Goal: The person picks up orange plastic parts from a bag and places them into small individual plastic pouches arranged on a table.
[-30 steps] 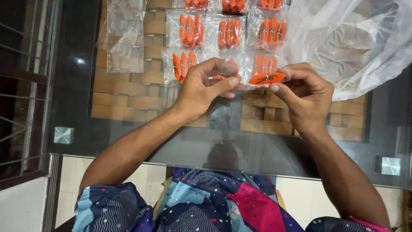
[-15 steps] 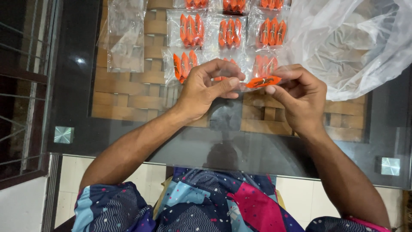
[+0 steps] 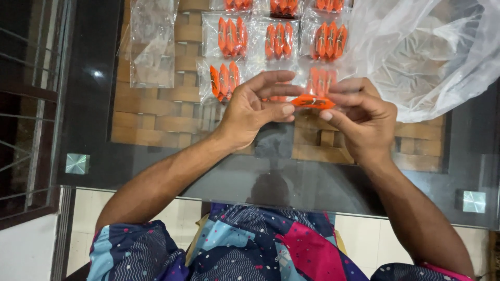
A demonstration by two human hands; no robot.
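Looking down from the person's head, a glass-topped desk (image 3: 94, 104) fills the view, with woven brown slats showing beneath it. A big crumpled clear plastic bag (image 3: 432, 52) lies at the far right. Rows of small clear packets (image 3: 278, 39), each filled with three orange pieces, lie flat across the far side; at least six look finished. An empty clear packet (image 3: 151, 44) lies apart at the left. Over the middle, the left hand (image 3: 250, 112) and right hand (image 3: 364, 117) meet, fingers closed together on one small orange piece (image 3: 311, 102), pinched between them above the desk, not yet packed.
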